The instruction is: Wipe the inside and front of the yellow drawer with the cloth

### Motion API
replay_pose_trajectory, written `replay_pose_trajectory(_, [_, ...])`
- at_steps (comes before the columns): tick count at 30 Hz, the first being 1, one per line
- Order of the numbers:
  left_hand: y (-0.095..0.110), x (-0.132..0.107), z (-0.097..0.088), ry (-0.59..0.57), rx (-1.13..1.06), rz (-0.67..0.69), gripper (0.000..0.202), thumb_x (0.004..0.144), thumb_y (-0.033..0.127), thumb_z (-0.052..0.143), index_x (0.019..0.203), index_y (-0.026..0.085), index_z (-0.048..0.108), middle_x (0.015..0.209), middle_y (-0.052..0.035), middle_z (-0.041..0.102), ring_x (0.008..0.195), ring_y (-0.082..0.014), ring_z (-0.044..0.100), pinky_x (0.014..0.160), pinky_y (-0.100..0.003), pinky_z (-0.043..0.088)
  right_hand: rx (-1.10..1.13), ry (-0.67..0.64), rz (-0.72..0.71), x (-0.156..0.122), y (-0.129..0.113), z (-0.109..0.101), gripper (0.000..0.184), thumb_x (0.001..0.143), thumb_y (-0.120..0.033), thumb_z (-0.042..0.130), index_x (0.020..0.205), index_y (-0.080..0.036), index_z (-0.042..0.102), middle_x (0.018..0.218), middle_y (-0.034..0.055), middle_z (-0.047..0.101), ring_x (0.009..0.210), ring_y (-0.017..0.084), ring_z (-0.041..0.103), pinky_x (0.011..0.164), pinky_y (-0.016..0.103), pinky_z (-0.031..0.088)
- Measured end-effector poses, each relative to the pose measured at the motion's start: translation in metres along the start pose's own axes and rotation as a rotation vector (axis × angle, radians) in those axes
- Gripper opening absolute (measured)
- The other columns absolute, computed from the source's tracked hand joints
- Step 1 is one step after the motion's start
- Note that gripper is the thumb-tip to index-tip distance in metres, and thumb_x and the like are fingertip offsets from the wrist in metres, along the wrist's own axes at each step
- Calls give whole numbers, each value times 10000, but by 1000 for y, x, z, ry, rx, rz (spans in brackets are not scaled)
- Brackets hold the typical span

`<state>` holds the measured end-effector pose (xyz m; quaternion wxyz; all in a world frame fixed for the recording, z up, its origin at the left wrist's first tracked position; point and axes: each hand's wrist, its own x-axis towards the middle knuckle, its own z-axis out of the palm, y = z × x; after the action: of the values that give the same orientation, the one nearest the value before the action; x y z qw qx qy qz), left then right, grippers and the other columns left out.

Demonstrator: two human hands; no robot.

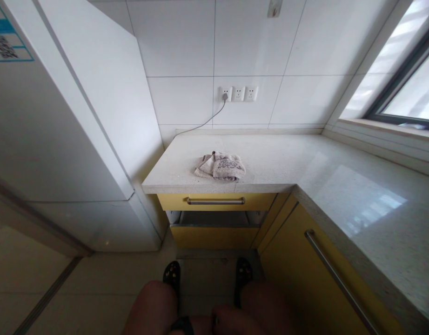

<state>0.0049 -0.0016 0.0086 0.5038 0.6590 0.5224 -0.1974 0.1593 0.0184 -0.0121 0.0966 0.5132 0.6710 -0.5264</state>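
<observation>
A pale speckled stone counter (277,158) runs in an L from the centre of the frame down the right side. It is backed by white wall tiles and has a triple socket (237,93) above it, with one grey cable plugged in. A window (406,93) fills the upper right and a white fridge (43,139) the left. The crumpled grey cloth (220,166) lies alone on the counter near its front edge, at frame centre. Below it a yellow drawer (216,201) is closed; the compartment (214,218) under it stands open, its inside too dark to read. At the bottom edge, between bare knees, the left hand (200,327) and right hand (231,324) are blurred and cropped, well apart from the cloth. Their grip cannot be told.
</observation>
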Motion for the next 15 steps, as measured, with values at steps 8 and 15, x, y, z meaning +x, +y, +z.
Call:
replay_pose_trajectory(8, [1,0,0,-13,-20,-2,366,919,413,563,1198,176,567,1130,-88,601,961,-177,608,805,-348,548,-7,7,-2,0,0,-1,301,912,-348,575,1164,-186,608,1174,99,586,999,198,588,789,353,537])
replay_pose_trajectory(15, [1,1,0,-19,-30,-10,338,921,399,564,1161,162,583,1095,-81,610,927,-163,612,789,-331,548,-14,8,-35,0,0,-1,305,918,-347,569,1170,-178,604,1164,97,596,980,185,594,787,348,537])
